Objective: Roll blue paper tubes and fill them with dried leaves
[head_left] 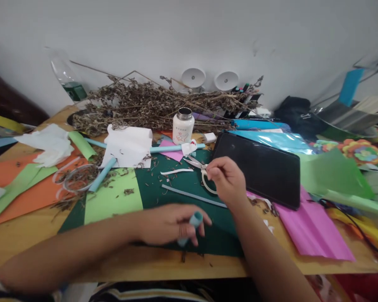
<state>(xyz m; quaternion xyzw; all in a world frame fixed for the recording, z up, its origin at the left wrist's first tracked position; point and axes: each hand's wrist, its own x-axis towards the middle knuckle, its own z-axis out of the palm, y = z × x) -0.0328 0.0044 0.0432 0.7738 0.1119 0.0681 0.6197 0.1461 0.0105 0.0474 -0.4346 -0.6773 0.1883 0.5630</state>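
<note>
My left hand (171, 224) is closed around a light blue rolled paper tube (195, 219), held low over the dark green paper (157, 197) with one open end pointing up. The fingers of my right hand (228, 178) are pinched together just above the scissors (208, 184); whatever they grip, if anything, is too small or hidden to name. The scissors have pale handles, partly covered by my right hand, and their blades are apart. A thin grey-blue paper strip (192, 195) and a short white strip (176, 171) lie to the left of the scissors.
A white bottle without a lid (183, 128) stands behind the scissors. Dried plant stems (138, 100) line the wall. A black tablet (258, 167) lies at right beside pink paper (315, 230). White paper (129, 147), light green paper (113, 201) and dry crumbs spread at left.
</note>
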